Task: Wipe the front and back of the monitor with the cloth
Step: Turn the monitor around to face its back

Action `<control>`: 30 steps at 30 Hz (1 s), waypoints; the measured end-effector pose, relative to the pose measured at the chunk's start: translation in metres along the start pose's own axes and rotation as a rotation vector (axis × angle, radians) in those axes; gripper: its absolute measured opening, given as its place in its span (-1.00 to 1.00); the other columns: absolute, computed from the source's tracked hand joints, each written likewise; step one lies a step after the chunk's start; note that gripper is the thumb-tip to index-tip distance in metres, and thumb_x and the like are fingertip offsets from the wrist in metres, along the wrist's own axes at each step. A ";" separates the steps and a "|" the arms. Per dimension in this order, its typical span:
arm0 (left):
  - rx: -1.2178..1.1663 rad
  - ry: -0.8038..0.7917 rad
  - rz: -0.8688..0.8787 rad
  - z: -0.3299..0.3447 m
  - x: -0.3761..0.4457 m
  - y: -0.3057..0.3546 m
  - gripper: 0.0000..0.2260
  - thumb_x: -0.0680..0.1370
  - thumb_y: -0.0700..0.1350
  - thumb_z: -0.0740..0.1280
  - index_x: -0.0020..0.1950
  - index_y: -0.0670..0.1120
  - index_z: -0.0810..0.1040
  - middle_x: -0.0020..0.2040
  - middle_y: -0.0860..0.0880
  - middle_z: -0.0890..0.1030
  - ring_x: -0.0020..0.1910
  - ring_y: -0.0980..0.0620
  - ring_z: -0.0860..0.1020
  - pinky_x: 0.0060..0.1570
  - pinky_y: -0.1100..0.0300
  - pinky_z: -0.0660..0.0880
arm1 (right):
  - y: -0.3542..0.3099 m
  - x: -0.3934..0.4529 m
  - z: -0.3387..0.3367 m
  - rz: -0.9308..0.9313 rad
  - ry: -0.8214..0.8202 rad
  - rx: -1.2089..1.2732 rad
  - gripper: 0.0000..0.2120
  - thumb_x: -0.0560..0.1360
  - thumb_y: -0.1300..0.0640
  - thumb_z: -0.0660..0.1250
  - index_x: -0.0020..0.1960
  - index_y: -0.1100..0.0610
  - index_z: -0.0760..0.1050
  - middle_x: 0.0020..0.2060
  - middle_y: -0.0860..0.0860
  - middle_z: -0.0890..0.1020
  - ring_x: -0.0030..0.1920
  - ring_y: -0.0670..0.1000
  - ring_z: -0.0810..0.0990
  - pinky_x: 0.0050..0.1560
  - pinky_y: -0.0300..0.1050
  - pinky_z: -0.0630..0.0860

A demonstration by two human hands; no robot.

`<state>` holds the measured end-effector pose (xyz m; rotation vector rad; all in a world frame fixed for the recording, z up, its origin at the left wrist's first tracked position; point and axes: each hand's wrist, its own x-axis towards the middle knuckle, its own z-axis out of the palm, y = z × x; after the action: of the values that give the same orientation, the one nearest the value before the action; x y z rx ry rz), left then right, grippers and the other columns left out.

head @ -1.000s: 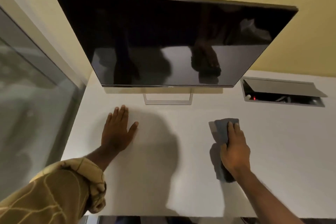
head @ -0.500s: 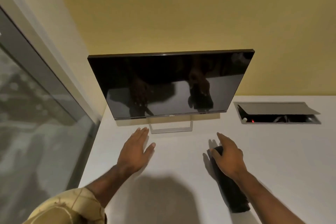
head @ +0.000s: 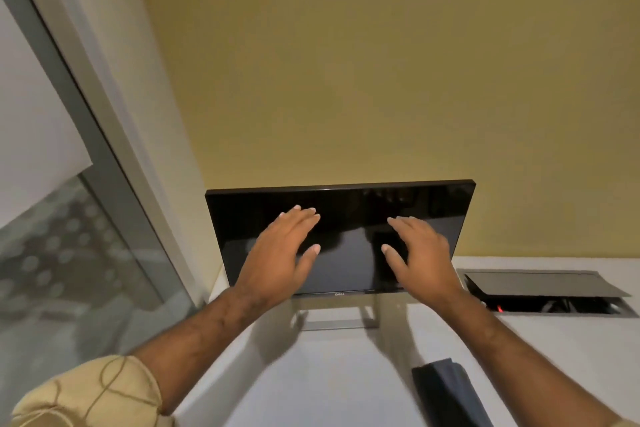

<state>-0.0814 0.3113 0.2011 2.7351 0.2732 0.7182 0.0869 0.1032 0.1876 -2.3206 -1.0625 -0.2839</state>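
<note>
White desk (head: 332, 378), cloth (head: 446, 388) lying free; left hand (head: 280, 253), right hand (head: 420, 253) spread-fingered before monitor (head: 346, 204)

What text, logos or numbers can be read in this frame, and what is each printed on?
"DELL": small logo at the middle of the lower bezel of the monitor, only just legible.
Nothing else reads: the cloth, the desk and the open cable box show no lettering. A small red light glows inside the box, but it is no character.
</note>
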 end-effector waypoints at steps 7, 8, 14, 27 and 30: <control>0.223 -0.012 -0.014 -0.036 0.042 -0.003 -0.57 0.64 -0.13 0.19 0.53 -0.06 0.33 0.51 -0.01 0.39 0.50 0.00 0.31 0.52 0.14 0.13 | -0.012 0.067 -0.033 -0.073 0.076 -0.145 -0.59 0.56 0.08 0.29 0.38 0.14 0.42 0.31 0.07 0.48 0.36 0.08 0.36 0.32 0.12 0.25; 0.249 -0.041 -0.027 -0.036 0.044 -0.006 -0.55 0.66 -0.09 0.17 0.56 -0.07 0.28 0.54 -0.02 0.34 0.52 0.00 0.28 0.53 0.14 0.09 | -0.011 0.073 -0.034 -0.048 0.039 -0.180 -0.58 0.57 0.07 0.26 0.40 0.13 0.40 0.33 0.06 0.46 0.38 0.08 0.33 0.34 0.12 0.23; 0.322 -0.191 -0.114 -0.028 0.046 -0.013 -0.42 0.66 0.18 0.07 0.62 -0.08 0.12 0.62 -0.03 0.16 0.59 0.00 0.15 0.56 0.10 0.01 | -0.002 0.084 -0.032 0.027 -0.114 -0.274 -0.62 0.59 0.00 0.20 0.38 0.07 0.38 0.24 -0.02 0.51 0.32 0.04 0.39 0.33 0.10 0.18; 0.323 -0.268 -0.180 -0.038 0.064 -0.009 -0.44 0.64 0.26 0.03 0.55 0.01 0.31 0.58 0.07 0.26 0.55 0.00 0.27 0.54 0.04 0.17 | -0.015 0.065 -0.060 0.008 -0.064 -0.256 -0.56 0.61 -0.22 0.08 0.19 0.03 0.57 -0.18 -0.06 0.68 0.02 0.04 0.59 0.22 0.08 0.21; 0.310 -0.308 -0.230 -0.043 0.074 -0.005 -0.43 0.62 0.32 0.01 0.52 0.07 0.36 0.55 0.15 0.29 0.52 -0.04 0.31 0.42 0.01 0.31 | -0.019 0.057 -0.069 -0.011 -0.093 -0.214 -0.56 0.62 -0.20 0.09 0.04 0.03 0.64 -0.19 -0.10 0.66 -0.10 0.00 0.58 0.22 0.07 0.28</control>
<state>-0.0401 0.3454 0.2683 2.9782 0.6607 0.2016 0.1133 0.1086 0.2750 -2.5405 -1.1386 -0.3095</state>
